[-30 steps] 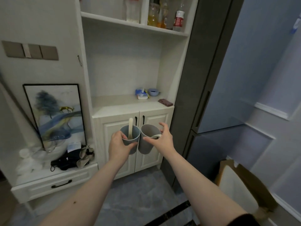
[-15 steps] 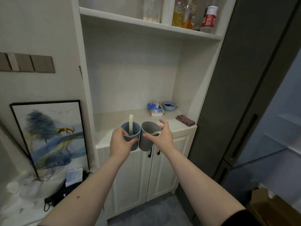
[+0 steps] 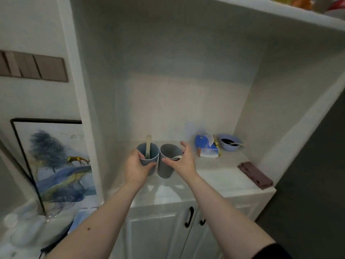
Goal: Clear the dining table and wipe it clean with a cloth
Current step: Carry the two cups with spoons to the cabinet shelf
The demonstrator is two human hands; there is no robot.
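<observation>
Fingers: left hand (image 3: pixel 137 168) wraps the blue cup (image 3: pixel 147 158); right hand (image 3: pixel 183 162) grips the grey cup (image 3: pixel 168 161), thumb on the near rim, fingers round the far side.
Cups: side by side, touching, held just above the counter (image 3: pixel 214 182); not set down.
Contents: pale utensil (image 3: pixel 148 148) upright in blue cup; another lies in the grey one.
Cloth: dark red, folded (image 3: pixel 254 175), at counter's right edge, untouched.
Table: out of view.
Progress: clearing under way, judging by the cups; wiping likely not begun.
</observation>
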